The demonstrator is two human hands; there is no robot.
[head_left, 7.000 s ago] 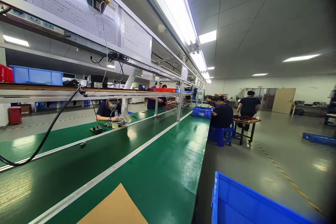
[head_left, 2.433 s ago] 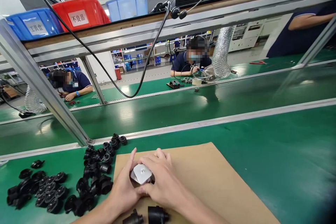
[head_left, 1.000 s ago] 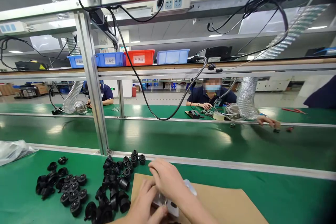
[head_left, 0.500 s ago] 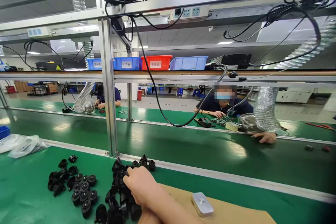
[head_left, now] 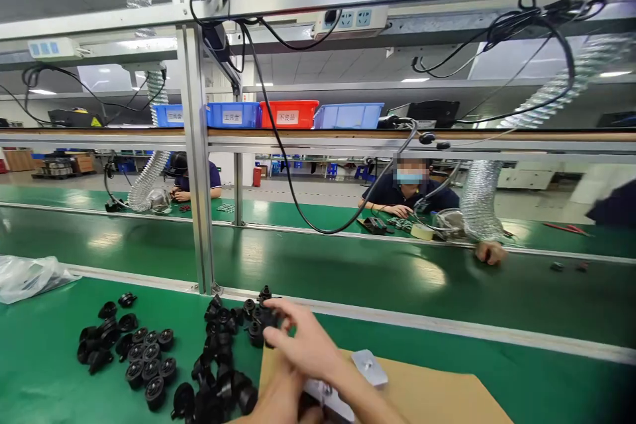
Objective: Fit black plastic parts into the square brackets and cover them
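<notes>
the right hand (head_left: 303, 344) reaches to the left across the near edge of the green bench (head_left: 59, 358), and its fingers (head_left: 285, 318) are curled at the far end of the middle pile of black plastic parts (head_left: 223, 351). the fingertips touch one black part (head_left: 263, 326) there and seem to pinch it, but i cannot tell if it is really lifted from the pile. the left hand (head_left: 278, 401) is low at the bottom edge, under the right forearm, and only a part of it shows; it lies against a flat silver metal piece (head_left: 330, 397) on the brown cardboard sheet (head_left: 447, 397), and whether its fingers close on this piece is hidden. a second silver metal plate (head_left: 370, 368) with rounded corners lies free on the cardboard, just to the right of the right wrist. further left on the bench there is another group of black round parts (head_left: 129, 348), set apart from the middle pile, and a clear plastic bag (head_left: 30, 275) lies at the far left. behind the bench runs a darker green conveyor belt (head_left: 348, 271). an aluminium post (head_left: 196, 165) stands between the bench and the belt. on the far side a person in a dark shirt (head_left: 407, 189) sits at work, and another person's hand (head_left: 489, 252) rests on the belt edge. on the upper shelf stand blue bins (head_left: 233, 114) and one red bin (head_left: 288, 114).
</notes>
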